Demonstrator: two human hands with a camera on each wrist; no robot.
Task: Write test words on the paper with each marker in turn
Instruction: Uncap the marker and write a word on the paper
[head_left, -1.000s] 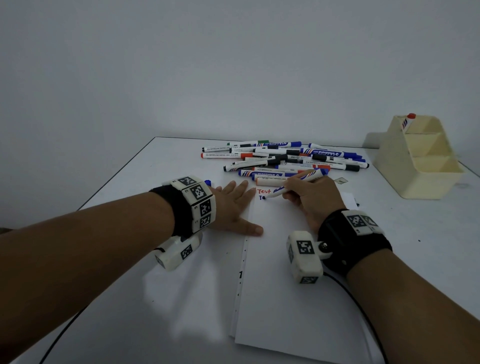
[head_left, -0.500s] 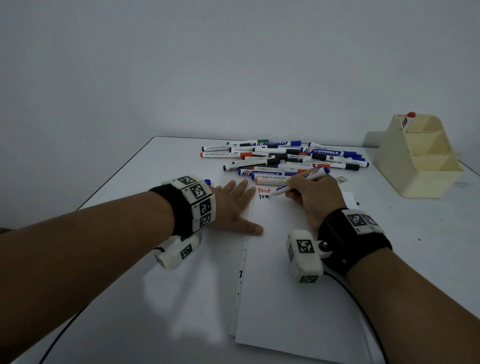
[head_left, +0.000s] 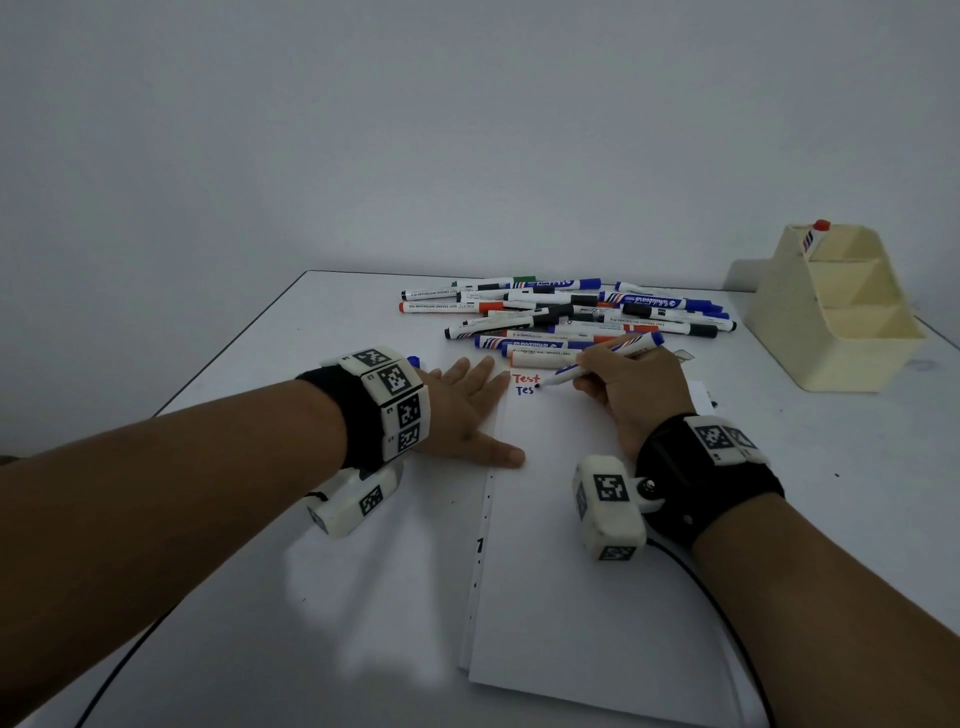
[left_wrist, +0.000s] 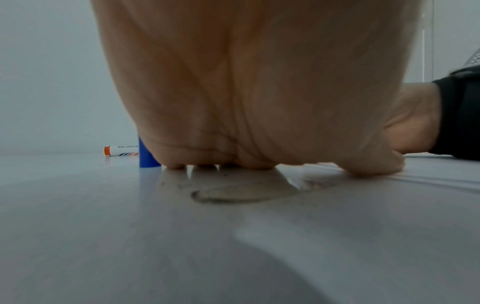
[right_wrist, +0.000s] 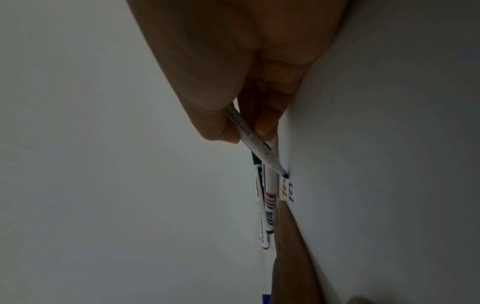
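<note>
A white sheet of paper (head_left: 597, 545) lies on the table, with a red "Test" (head_left: 525, 378) at its top left and a blue "Tes" (head_left: 524, 390) under it. My right hand (head_left: 631, 387) pinches a blue marker (head_left: 602, 360) whose tip touches the paper just right of the blue letters. In the right wrist view the marker (right_wrist: 255, 144) sits between thumb and fingers, its tip beside the blue letters (right_wrist: 291, 193). My left hand (head_left: 467, 410) lies flat with straight fingers on the paper's left edge. A blue cap (left_wrist: 148, 156) stands by its fingers.
A pile of several markers (head_left: 571, 314) lies just beyond the paper. A cream desk organiser (head_left: 836, 312) with one red-tipped marker (head_left: 814, 235) stands at the back right. The table's left edge (head_left: 228, 343) runs diagonally. A cable (head_left: 727, 613) trails from my right wrist.
The blue word has grown from "T" to "Tes", and the marker tip has moved slightly to the right. The left hand has stayed in place.
</note>
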